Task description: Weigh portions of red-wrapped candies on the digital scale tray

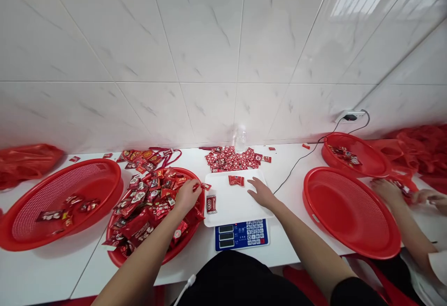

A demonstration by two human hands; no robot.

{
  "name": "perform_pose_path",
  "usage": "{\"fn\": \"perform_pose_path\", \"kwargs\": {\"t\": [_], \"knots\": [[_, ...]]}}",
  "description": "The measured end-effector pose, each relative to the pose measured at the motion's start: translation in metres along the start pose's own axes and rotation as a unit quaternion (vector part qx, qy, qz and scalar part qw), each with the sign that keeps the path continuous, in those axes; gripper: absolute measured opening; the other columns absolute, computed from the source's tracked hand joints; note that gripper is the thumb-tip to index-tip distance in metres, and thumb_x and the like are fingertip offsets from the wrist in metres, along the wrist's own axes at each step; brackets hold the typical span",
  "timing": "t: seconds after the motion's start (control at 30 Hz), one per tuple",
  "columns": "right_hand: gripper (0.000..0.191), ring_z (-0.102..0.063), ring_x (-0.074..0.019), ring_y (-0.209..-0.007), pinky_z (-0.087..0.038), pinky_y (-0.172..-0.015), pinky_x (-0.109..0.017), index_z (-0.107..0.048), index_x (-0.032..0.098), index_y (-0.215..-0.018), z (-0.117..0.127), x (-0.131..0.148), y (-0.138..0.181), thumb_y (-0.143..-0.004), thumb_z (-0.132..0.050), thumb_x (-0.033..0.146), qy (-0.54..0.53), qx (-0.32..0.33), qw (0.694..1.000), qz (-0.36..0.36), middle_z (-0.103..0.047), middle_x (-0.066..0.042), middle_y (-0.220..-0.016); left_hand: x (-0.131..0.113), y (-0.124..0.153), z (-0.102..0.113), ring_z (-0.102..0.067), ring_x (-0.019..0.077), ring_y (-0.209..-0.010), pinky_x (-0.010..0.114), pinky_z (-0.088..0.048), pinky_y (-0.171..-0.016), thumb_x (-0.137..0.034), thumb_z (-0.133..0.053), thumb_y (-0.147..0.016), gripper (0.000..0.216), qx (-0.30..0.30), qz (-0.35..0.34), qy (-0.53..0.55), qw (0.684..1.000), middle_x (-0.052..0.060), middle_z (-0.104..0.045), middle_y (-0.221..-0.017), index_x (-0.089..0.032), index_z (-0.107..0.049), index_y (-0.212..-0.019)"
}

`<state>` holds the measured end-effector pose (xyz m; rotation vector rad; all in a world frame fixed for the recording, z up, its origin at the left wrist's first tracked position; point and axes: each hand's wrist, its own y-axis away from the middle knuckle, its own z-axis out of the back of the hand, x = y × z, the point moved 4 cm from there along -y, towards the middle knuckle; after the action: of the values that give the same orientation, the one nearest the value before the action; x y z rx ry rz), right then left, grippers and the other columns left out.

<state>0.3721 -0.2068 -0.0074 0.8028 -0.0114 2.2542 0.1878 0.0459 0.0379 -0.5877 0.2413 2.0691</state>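
My left hand (188, 196) is over the right side of a red basket (199, 203) heaped with wrapped candies (159, 196). Its fingers are pinched on a small red wrapped candy (206, 187), near the left edge of the white scale tray (232, 213). Over the right part of that tray is my right hand (261, 192), fingers spread and holding nothing. Two wrapped candies lie on the tray: a bright red one (236, 180) near the back and a dark red one (211, 204) at the left. The scale's blue keypad panel (241, 235) shows in front.
To the left stands a red basket (111, 175) with a few candies. Small red packets (230, 159) are piled behind the tray by a clear bottle (240, 139). Red baskets (349, 203) stand at the right, where another person's hands (387, 192) work. A black cable (296, 161) crosses the table.
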Motion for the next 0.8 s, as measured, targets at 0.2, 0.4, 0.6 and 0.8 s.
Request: {"fn": "perform_pose_path", "kwargs": {"t": [0.2, 0.4, 0.6, 0.8], "knots": [[0.045, -0.039, -0.0196, -0.131, -0.032, -0.109, -0.034, -0.049, 0.019, -0.132, 0.023, -0.021, -0.040, -0.089, -0.048, 0.032, -0.023, -0.060, 0.998, -0.008, -0.043, -0.008, -0.141, -0.069, -0.019, -0.044, -0.055, 0.0160, -0.083, 0.027, -0.042, -0.077, -0.022, -0.045, -0.082, 0.016, 0.048, -0.072, 0.068, 0.994, 0.002, -0.057, -0.087, -0.021, -0.061, -0.087], [0.041, -0.045, -0.0182, -0.126, -0.034, -0.107, -0.032, -0.052, 0.021, -0.130, 0.037, -0.043, -0.088, -0.089, -0.044, 0.025, -0.041, -0.051, 0.997, -0.041, -0.051, -0.005, -0.135, -0.076, -0.038, -0.082, -0.056, 0.0180, -0.094, 0.031, -0.043, -0.085, -0.024, -0.046, -0.085, 0.026, 0.113, -0.066, 0.072, 0.989, 0.004, -0.058, -0.101, -0.023, -0.061, -0.105], [0.034, -0.062, -0.0158, -0.099, -0.049, -0.084, -0.025, -0.062, 0.022, -0.117, 0.029, -0.065, -0.147, -0.086, -0.049, 0.020, -0.047, 0.057, 0.995, -0.071, -0.066, -0.002, -0.112, -0.056, -0.024, -0.073, -0.041, 0.0249, -0.126, 0.041, -0.034, -0.107, -0.038, -0.057, -0.080, 0.045, 0.195, -0.057, 0.071, 0.977, 0.007, -0.048, -0.133, -0.026, -0.056, -0.124], [0.034, -0.066, -0.0173, -0.084, -0.051, -0.071, -0.023, -0.071, 0.021, -0.102, 0.010, -0.072, -0.194, -0.068, -0.072, 0.022, -0.002, 0.155, 0.987, -0.052, -0.070, -0.002, -0.097, -0.023, 0.017, -0.069, -0.020, 0.0291, -0.140, 0.046, -0.021, -0.114, -0.028, -0.073, -0.060, 0.083, 0.304, -0.021, -0.038, 0.952, 0.001, -0.027, -0.152, -0.037, -0.043, -0.136]]}}
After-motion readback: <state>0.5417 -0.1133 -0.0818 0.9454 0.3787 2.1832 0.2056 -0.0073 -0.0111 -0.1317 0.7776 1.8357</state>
